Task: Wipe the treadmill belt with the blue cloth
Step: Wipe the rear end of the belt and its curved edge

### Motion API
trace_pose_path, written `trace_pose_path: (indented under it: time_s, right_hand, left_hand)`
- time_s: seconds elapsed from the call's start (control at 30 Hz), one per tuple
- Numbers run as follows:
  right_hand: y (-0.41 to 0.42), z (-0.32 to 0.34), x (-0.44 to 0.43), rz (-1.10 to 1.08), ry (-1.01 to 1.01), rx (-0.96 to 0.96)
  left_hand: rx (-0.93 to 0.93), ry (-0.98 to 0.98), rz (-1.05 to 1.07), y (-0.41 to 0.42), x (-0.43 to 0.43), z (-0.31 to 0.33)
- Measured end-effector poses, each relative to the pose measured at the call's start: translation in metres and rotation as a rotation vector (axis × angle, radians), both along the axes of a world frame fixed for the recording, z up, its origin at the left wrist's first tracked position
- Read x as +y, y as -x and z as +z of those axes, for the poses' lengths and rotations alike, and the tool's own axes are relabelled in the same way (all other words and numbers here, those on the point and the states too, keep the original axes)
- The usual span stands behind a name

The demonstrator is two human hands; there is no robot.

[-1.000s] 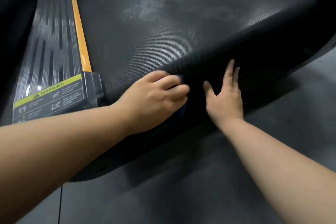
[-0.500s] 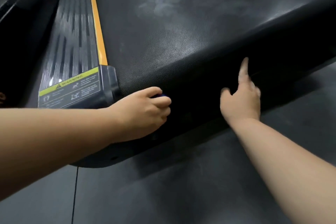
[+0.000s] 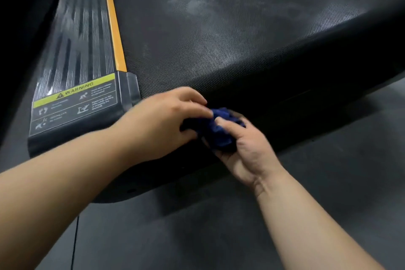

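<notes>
Matt dimpled belt [image 3: 219, 46], fuzzy cloth [image 3: 221, 131]

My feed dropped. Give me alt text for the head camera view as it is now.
The left hand and right hand together hold a bunched blue cloth at the near end of the treadmill belt. Pale dusty smudges mark the belt farther up, and a warning label sits on the side rail at left.

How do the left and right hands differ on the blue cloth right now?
The left hand shows its back to the camera; the right hand is turned palm up. The left hand's fingers curl over the blue cloth from above; the right hand cups it from below, thumb on top. Both hold the bunched cloth by the treadmill belt's end.
</notes>
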State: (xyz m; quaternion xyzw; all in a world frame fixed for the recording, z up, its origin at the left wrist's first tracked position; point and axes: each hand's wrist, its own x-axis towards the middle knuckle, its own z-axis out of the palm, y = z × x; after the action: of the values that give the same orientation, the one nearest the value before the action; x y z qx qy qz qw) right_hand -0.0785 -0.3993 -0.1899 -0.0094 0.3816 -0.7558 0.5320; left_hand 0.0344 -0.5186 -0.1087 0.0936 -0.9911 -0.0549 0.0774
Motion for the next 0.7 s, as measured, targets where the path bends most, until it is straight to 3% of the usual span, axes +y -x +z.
trace_pose_path:
  time_s: [0.13, 0.27, 0.33, 0.47, 0.53, 0.63, 0.7]
  right_hand:
    - [0.003, -0.002, -0.016, -0.465, -0.372, 0.28]
    - [0.003, 0.002, -0.023, -0.792, -0.594, 0.435]
    - [0.004, 0.004, -0.031, -0.788, -0.65, 0.447]
    - [-0.027, 0.005, -0.053, -0.746, -0.624, 0.57]
    - [-0.066, -0.002, -0.058, -0.585, -0.596, 0.624]
    - [-0.106, -0.012, -0.062, -0.356, -0.504, 0.535]
    - [-0.094, -0.015, -0.06, -0.416, -0.497, 0.511]
  left_hand:
    - [0.11, 0.268, 0.16, -0.006, -0.032, 0.022]
    - [0.139, 0.141, 0.419, -0.017, -0.052, 0.021]
    - [0.153, 0.036, 0.462, -0.023, -0.056, 0.014]
    - [0.18, 0.036, 0.496, -0.023, -0.06, 0.01]
    - [0.186, 0.039, 0.497, -0.023, -0.059, 0.009]
    - [0.198, 0.028, 0.486, -0.022, -0.056, 0.01]
    - [0.193, 0.016, 0.483, -0.023, -0.058, 0.01]
